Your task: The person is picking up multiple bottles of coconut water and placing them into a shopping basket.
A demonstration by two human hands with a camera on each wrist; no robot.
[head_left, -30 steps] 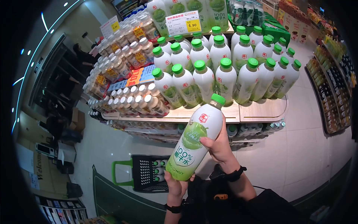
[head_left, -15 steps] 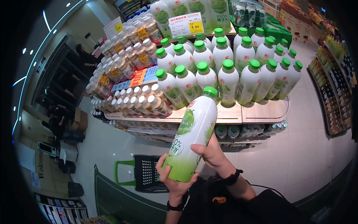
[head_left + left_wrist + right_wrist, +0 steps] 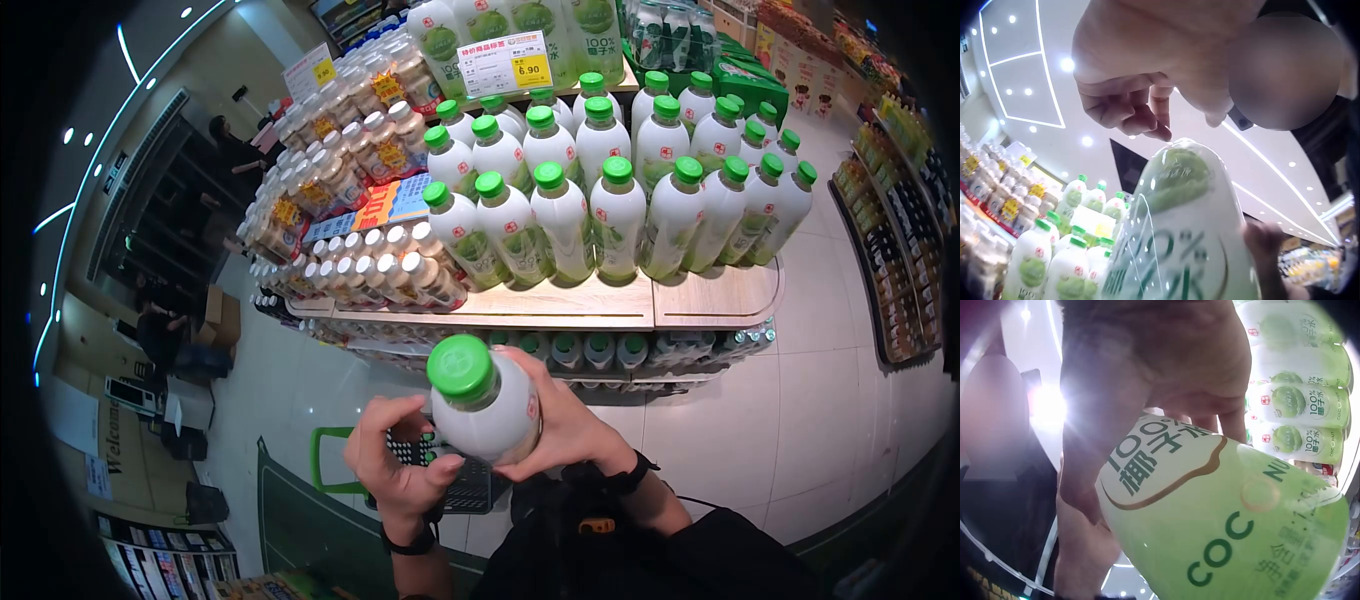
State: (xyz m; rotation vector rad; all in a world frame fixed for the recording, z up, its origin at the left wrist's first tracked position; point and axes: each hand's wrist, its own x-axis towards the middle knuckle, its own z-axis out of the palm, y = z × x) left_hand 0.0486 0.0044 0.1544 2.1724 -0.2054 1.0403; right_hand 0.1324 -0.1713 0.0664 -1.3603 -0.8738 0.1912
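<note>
A white and green coconut water bottle (image 3: pixel 485 415) is tilted with its green cap toward the head camera. My right hand (image 3: pixel 570 420) grips its right side, thumb and fingers around it; the right wrist view shows that hand (image 3: pixel 1166 369) across the bottle's label (image 3: pixel 1210 506). My left hand (image 3: pixel 400 455) is to the left of the bottle, fingers bent and spread from the thumb, holding nothing. In the left wrist view the left hand (image 3: pixel 1147 69) hangs near the bottle (image 3: pixel 1179 231); whether a fingertip touches it I cannot tell.
Rows of similar bottles (image 3: pixel 617 225) stand on a wooden display shelf (image 3: pixel 560 305), with small white-capped bottles (image 3: pixel 375 265) at its left. Below, partly behind the left hand, a green-handled basket (image 3: pixel 470 490) holds bottles. Another shelf (image 3: pixel 890 270) is at the right; a person (image 3: pixel 235 150) stands far left.
The held bottle has tipped so its cap points toward the head camera. My left hand has let go of the bottle's bottom and moved up and left; the right hand keeps its grip.
</note>
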